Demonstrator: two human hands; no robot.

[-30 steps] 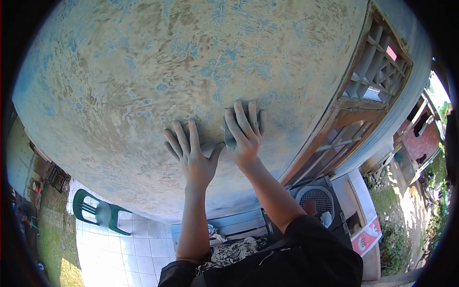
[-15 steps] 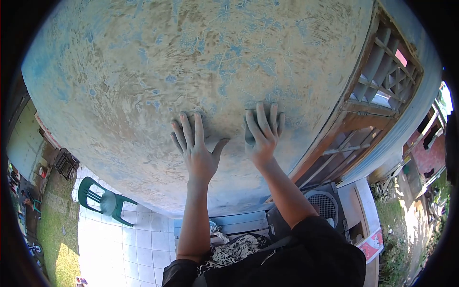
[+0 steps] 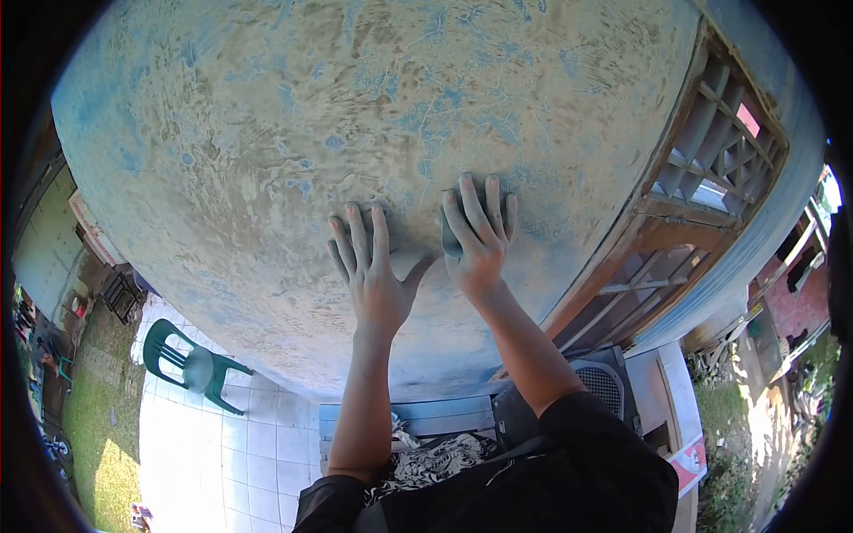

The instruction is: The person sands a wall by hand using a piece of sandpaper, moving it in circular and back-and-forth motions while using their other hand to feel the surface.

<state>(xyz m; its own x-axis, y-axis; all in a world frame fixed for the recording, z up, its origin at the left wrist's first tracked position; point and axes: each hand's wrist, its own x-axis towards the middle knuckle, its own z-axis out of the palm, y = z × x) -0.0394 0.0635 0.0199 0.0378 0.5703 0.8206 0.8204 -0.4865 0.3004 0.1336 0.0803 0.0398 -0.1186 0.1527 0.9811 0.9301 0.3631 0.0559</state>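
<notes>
As black sleeves (image 3: 604,444) fill the bottom edge, the person's left hand (image 3: 378,280) lies spread wide, thumb out, against a tall wall (image 3: 284,107) mottled in blue and tan. Just beside it, the right hand (image 3: 480,233), fingers extended, holds a dark pad (image 3: 450,242) between palm and wall. A wooden lattice window (image 3: 684,226) stands at the right. Farther down at left, a green chair (image 3: 204,373) sits on white tiles (image 3: 187,453), with grass (image 3: 107,471) beyond.

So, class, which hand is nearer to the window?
Right: the right hand is at the wall, left of the window; the left hand is farther left along it.
</notes>
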